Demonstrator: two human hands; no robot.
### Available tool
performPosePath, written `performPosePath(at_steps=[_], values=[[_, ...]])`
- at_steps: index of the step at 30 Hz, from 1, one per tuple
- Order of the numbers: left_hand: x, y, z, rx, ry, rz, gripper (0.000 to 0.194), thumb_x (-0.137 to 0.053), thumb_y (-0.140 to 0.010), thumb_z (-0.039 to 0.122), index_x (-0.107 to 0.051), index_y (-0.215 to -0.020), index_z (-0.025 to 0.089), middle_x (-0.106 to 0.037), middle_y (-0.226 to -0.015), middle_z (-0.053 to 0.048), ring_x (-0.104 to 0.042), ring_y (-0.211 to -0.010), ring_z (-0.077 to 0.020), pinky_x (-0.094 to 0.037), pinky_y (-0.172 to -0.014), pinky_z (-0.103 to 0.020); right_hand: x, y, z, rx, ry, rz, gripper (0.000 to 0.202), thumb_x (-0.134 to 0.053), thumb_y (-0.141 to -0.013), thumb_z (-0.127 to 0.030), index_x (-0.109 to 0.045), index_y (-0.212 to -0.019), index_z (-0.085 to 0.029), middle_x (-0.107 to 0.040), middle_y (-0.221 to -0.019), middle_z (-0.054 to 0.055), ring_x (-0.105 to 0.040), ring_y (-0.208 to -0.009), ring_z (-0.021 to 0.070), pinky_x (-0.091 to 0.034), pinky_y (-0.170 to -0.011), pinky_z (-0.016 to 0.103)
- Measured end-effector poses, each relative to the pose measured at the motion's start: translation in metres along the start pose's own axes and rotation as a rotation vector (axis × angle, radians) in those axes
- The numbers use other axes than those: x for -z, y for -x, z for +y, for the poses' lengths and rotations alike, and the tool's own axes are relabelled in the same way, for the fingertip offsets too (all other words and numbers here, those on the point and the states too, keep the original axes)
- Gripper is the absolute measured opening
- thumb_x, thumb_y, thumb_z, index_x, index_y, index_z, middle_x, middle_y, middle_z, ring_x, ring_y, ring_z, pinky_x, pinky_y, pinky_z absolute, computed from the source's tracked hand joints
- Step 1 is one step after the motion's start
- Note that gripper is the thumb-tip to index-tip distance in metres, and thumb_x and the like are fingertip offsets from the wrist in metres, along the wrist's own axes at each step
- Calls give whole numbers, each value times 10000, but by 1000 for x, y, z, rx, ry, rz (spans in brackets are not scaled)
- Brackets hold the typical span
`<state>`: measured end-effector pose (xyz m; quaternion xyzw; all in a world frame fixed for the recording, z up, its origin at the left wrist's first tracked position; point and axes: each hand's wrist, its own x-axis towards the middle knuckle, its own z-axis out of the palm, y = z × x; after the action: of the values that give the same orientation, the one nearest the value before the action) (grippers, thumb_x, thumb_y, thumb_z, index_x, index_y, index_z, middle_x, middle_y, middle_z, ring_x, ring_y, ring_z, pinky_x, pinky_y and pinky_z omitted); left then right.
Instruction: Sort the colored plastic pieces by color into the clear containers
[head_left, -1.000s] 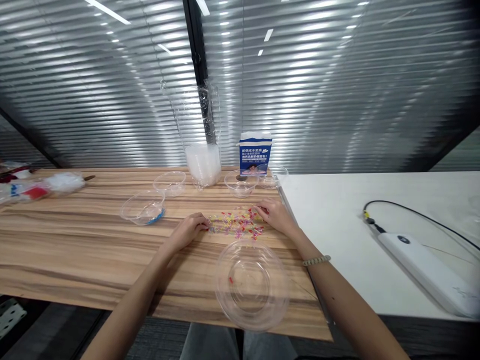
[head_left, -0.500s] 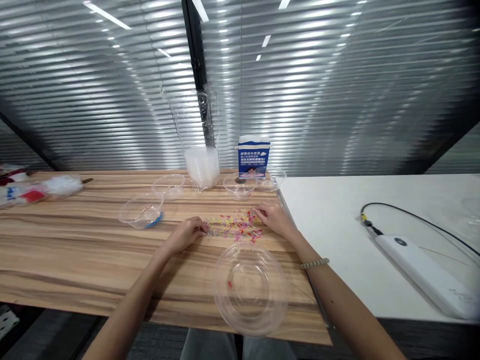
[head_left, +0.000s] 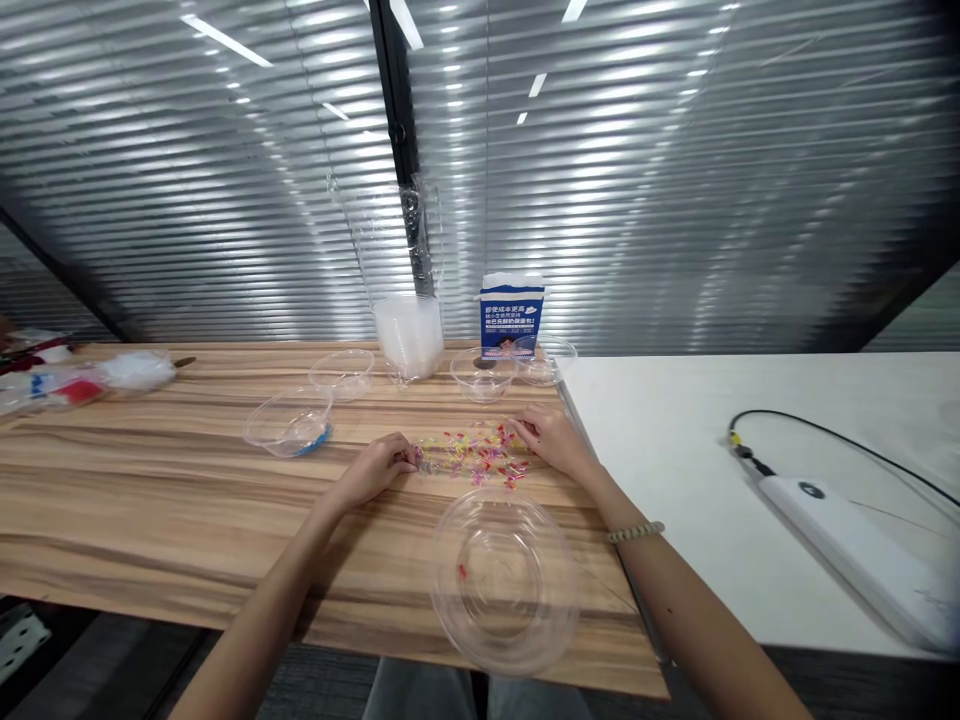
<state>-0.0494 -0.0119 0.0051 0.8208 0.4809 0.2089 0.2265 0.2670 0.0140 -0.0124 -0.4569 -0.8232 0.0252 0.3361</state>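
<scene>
Many small red, yellow, pink and clear pieces lie spread on the wood-grain table; I cannot tell whether clear film is around them. My left hand rests at their left edge, fingers curled and pinched together. At the upper right edge is my right hand, thumb and fingertips pressed together. Whatever either pinch holds is too small to make out. Nearest me, a large clear round plastic bowl has a small red piece inside it.
Clear bowls stand beyond: one with blue pieces, another bowl, and two near a blue-and-white box. A bag of stacked white tubs stands behind. Plastic packages lie left. A cabled white device sits on the white table.
The whole view has shifted slightly, so everything appears a little to the right. Both hands keep about the same place at the edges of the pieces.
</scene>
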Motion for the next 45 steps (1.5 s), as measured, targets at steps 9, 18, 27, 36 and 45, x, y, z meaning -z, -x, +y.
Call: performPosePath(at_steps=[9,18,27,36,45], values=[[3,0,65,-141,472,-90,390,-543,-822,551,-545,-756,166,-583,-854,-65,-539,-839,-178,-436,-783,-301,1,-1,0,3,22,15,213,-498,-915,-216,-684,-820,-175,-697,-834,59,-632,-760,175,-460,-715,280],[17,-18,62,-184,283,-30,277,-595,-829,424,-723,-848,178,-660,-955,-90,-587,-912,-202,-445,-791,-307,7,-1,-1,7,55,3,234,-491,-917,-197,-679,-782,-169,-687,-789,54,-620,-721,168,-438,-661,265],[15,-22,-20,176,126,82,307,-667,-713,429,-681,-790,133,-652,-682,-28,-551,-625,-137,-395,-565,-227,-1,1,3,35,5,8,248,-478,-926,-232,-660,-768,-174,-668,-777,57,-611,-720,179,-445,-670,285],[7,-22,-24,186,169,28,353,-659,-710,463,-680,-783,118,-644,-651,-37,-545,-585,-134,-401,-542,-227,-1,3,2,29,-1,9,252,-466,-936,-244,-669,-802,-178,-677,-795,53,-618,-737,181,-454,-686,293],[5,-23,-17,59,80,18,202,-598,-764,315,-706,-785,145,-695,-823,-75,-602,-743,-172,-455,-701,-273,-1,3,2,21,5,-2,233,-486,-928,-236,-681,-817,-175,-670,-766,47,-609,-721,180,-448,-685,296]])
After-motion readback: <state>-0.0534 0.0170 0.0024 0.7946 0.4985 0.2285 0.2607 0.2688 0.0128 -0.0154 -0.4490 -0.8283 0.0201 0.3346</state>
